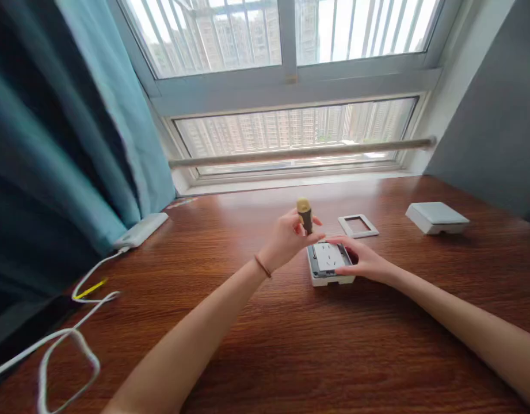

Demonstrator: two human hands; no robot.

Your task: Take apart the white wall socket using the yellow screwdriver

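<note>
Socket box (332,281): white, shallow, flat on the brown tabletop (256,345), right of centre. Inside it, a grey inner plate carrying a white socket panel (328,257) with slots facing up. Beyond it, slightly right, a thin white frame (366,233) lies flat, its rectangular opening showing bare wood. Farther right, a second white box (437,217) sits well apart, top face plain.

Left hand closed round the handle of a screwdriver-like tool (305,216), dark with a yellowish cap, nearly upright over the box's far left part. Left arm reaches in from lower left, brown band at wrist. Right hand (365,260) clasps the box from the right, thumb at the near side, fingers at the far side.

Tool's tip hidden behind the left hand (288,244); contact cannot be told. Both forearms cut off by the picture's edges. White cord (31,348) leaves view at left; panel's fine markings too small to read.
</note>
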